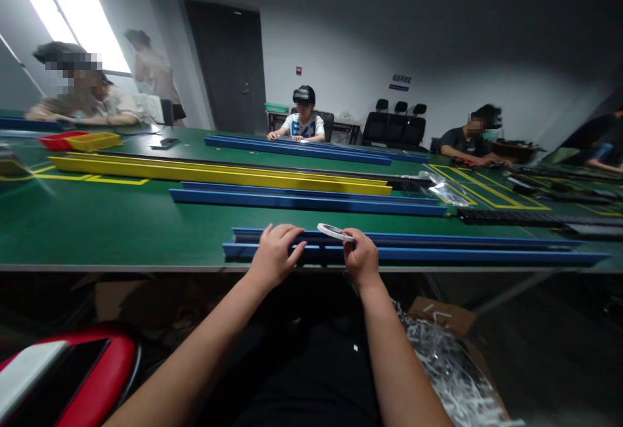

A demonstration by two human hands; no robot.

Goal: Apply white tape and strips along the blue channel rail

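In my right hand is a narrow roll of white tape, pinched at its right edge and held above the long blue channel at the table's front edge. My left hand is at the same blue channel, fingers apart and thumb stretched toward the right. Nothing shows in its grasp; whether its fingertips touch the channel I cannot tell. The channel has two raised blue walls with a dark groove between them, partly hidden behind both hands.
Farther back on the green table lie another blue channel and a long yellow channel. Red and yellow trays stand at left. A box of white strips and a red stool flank me. Co-workers sit across.
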